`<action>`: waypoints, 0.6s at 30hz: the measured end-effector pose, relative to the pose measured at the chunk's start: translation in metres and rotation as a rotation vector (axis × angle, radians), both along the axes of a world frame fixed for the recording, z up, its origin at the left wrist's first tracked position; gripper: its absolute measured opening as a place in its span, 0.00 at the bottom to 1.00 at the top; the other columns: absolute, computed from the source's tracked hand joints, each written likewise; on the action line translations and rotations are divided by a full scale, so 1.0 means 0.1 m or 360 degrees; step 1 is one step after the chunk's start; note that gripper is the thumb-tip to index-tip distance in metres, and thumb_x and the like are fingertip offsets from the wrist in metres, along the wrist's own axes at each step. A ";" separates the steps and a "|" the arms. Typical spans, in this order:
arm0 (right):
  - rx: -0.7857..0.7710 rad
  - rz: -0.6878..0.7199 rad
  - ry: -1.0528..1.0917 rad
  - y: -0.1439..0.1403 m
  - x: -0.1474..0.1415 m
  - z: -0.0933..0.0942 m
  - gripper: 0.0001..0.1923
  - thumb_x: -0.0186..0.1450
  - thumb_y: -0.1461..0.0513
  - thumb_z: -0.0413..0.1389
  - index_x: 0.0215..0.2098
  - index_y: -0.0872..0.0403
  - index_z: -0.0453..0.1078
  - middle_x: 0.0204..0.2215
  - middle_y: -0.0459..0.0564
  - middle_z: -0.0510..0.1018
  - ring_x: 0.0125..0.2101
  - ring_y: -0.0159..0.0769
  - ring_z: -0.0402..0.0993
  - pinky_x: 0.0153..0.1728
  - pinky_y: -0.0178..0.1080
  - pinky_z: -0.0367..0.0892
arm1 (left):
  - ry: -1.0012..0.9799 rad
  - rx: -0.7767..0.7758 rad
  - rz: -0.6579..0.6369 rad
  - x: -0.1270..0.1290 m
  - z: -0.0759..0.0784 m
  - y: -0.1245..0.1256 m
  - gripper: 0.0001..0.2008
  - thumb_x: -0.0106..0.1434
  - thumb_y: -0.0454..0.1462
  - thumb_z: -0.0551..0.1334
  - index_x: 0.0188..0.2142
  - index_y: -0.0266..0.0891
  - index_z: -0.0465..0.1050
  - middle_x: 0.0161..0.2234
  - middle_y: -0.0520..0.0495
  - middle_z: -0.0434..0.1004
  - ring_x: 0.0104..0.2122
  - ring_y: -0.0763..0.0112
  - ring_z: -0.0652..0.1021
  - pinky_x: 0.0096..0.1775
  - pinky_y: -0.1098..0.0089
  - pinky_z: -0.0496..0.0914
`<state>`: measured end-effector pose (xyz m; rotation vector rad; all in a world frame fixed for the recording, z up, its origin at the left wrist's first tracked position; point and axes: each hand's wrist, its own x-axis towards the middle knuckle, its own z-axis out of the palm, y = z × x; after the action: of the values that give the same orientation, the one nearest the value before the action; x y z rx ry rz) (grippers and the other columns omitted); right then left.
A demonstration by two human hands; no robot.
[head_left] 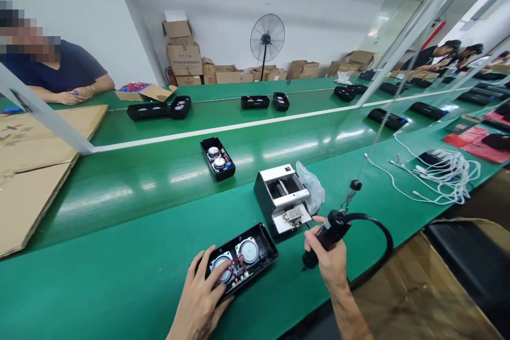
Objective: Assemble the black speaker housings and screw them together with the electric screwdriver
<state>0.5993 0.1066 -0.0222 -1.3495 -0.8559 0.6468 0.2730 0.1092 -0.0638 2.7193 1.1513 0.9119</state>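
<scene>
Lighting is bright and even. White glare streaks the green belt (179, 155) beyond the grip of the right hand (329, 255). Right of the grip, the cardboard (406, 297) appears soft; far left, pixel blocks mask part of a person (74, 66).

Speaker case (261, 268) is lying front and centre on the bench (119, 271), screwdriver (334, 226) is hanging to its right, screw feeder (289, 201) is standing just behind; plastic bag (314, 188) is sitting at the feeder's right side, cables (458, 183) are sprawling farther right, and cardboard (35, 207) is lying out left.
</scene>
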 end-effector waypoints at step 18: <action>0.0498 0.0060 0.0018 0.55 -0.08 0.63 0.13 0.64 0.58 0.68 0.36 0.48 0.68 0.18 0.36 0.69 0.15 0.29 0.65 0.17 0.36 0.62 | 0.0001 -0.0029 0.0015 0.04 -0.02 0.26 0.13 0.63 0.48 0.72 0.29 0.45 0.75 0.52 0.54 0.84 0.65 0.45 0.69 0.70 0.44 0.56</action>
<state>0.5912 0.1620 0.0406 -1.0490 -0.9327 0.5242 0.2773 0.1348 -0.0658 2.7021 1.1679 0.8977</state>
